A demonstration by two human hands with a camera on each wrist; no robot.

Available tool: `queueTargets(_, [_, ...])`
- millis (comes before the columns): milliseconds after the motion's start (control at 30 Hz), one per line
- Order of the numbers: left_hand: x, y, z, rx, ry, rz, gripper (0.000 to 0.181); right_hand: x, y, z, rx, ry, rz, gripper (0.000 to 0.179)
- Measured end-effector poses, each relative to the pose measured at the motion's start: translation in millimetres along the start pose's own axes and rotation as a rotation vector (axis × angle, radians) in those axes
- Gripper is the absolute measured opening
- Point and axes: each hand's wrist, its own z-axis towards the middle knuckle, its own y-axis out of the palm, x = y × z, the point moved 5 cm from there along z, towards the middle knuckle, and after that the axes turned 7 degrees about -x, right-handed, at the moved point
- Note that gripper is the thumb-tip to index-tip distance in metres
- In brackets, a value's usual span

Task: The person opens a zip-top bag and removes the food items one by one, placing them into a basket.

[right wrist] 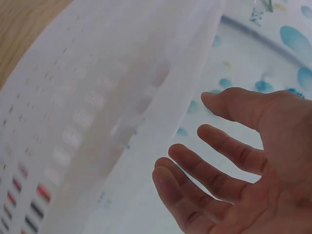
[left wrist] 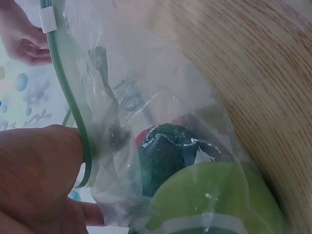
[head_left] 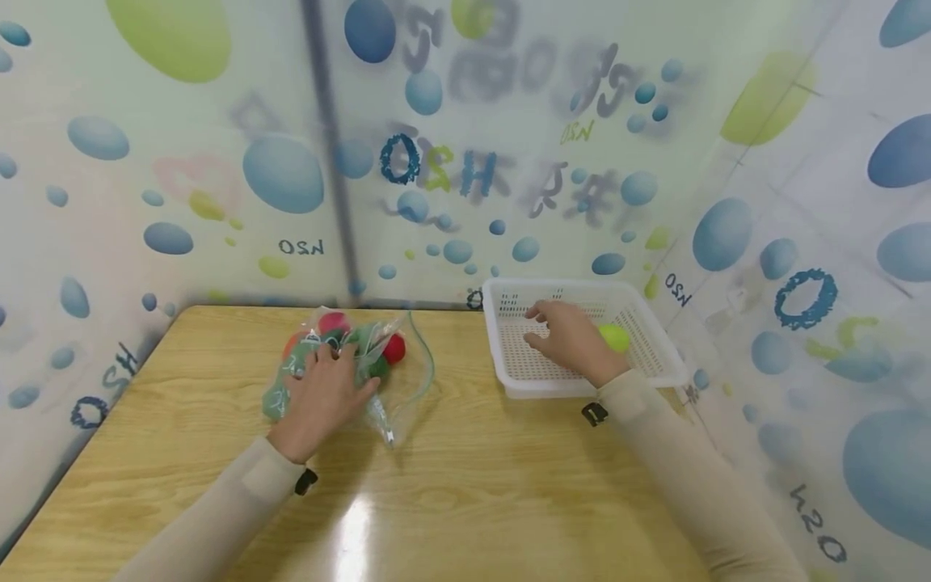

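A clear zip bag (head_left: 378, 408) with a green zip edge lies on the table, holding several red and green rounded things. My left hand (head_left: 323, 396) grips it from above, thumb pointing right; the film and contents hide some fingertips. In the left wrist view, the green zip edge crosses beside the left hand (left wrist: 39, 170), and a light green round thing (left wrist: 209, 195) and a dark green thing (left wrist: 163, 151) show through the plastic. Over the white basket (head_left: 509, 386), my right hand (head_left: 570, 339) is spread with nothing in it. A yellow-green round thing (head_left: 615, 338) sits in the basket, partly behind that hand.
The wooden table (head_left: 451, 485) runs up to a patterned curtain (head_left: 451, 218) at the back. Another patterned wall (head_left: 822, 323) stands close to the basket's right side. A red round thing (head_left: 394, 348) shows at the bag's right.
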Motion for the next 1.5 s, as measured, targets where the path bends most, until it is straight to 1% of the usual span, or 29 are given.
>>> queueTargets(167, [-2.0, 1.6, 1.4, -0.011, -0.006, -0.009, 0.071, -29.1, 8.4, -2.1, 0.029, -0.080, 0.003, 0.039])
queueTargets(333, [-4.1, 2.3, 1.9, -0.017, -0.003, -0.028, 0.068, -54.1, 18.2, -1.3, 0.054, -0.182, 0.039, 0.036])
queueTargets(467, [-5.2, 1.9, 1.8, -0.017, 0.005, -0.034, 0.066, -74.6, 26.0, -0.9, 0.052, -0.227, 0.059, 0.035])
queueTargets(600, [-6.1, 2.6, 2.0, 0.008, 0.026, -0.038, 0.064, -96.0, 36.2, 0.5, 0.045, -0.258, 0.084, 0.036])
queueTargets(700, [-6.7, 1.8, 1.5, 0.046, 0.051, -0.041, 0.061, -111.3, 45.8, 3.0, 0.052, -0.299, 0.106, 0.036])
queueTargets(800, [-7.6, 0.2, -0.2, 0.084, 0.075, -0.026, 0.060, -126.1, 57.0, 5.4, 0.045, -0.344, 0.131, 0.034])
queueTargets(867, [-8.5, -0.3, -1.1, 0.090, 0.078, -0.011, 0.062, -135.5, 64.8, 7.2, 0.027, -0.371, 0.139, 0.033])
queueTargets(933, [-10.6, 0.3, -1.6, 0.075, 0.059, -0.009, 0.064, -144.0, 72.8, 9.6, 0.014, -0.391, 0.144, 0.032])
queueTargets(1067, [-14.8, 1.3, -2.2, 0.011, 0.006, -0.020, 0.067, -159.4, 88.2, 14.7, -0.008, -0.419, 0.139, 0.031])
queueTargets(1133, [-16.1, 1.0, -3.0, -0.009, -0.001, -0.021, 0.069, -165.3, 95.5, 15.5, -0.009, -0.419, 0.135, 0.031])
queueTargets(1167, [-16.5, 1.1, -3.3, -0.015, 0.000, -0.022, 0.070, -167.7, 98.5, 15.0, 0.005, -0.421, 0.127, 0.031])
queueTargets(1233, [-17.2, 0.2, -3.7, -0.012, 0.007, -0.023, 0.070, -172.6, 102.6, 13.4, 0.050, -0.432, 0.097, 0.031])
queueTargets(1300, [-18.4, -1.1, -3.4, 0.005, 0.020, -0.022, 0.070, -177.0, 105.5, 11.9, 0.090, -0.444, 0.073, 0.031])
queueTargets(1367, [-20.1, -2.6, -2.7, 0.020, 0.033, -0.027, 0.070, -181.4, 108.9, 12.2, 0.103, -0.463, 0.053, 0.031])
queueTargets(1433, [-22.2, -3.9, -2.3, 0.026, 0.045, -0.040, 0.069, -185.9, 113.7, 14.6, 0.065, -0.470, 0.043, 0.030])
queueTargets(1500, [-24.2, -5.0, -2.8, 0.015, 0.047, -0.056, 0.069, -190.1, 121.1, 18.0, 0.007, -0.466, 0.042, 0.029])
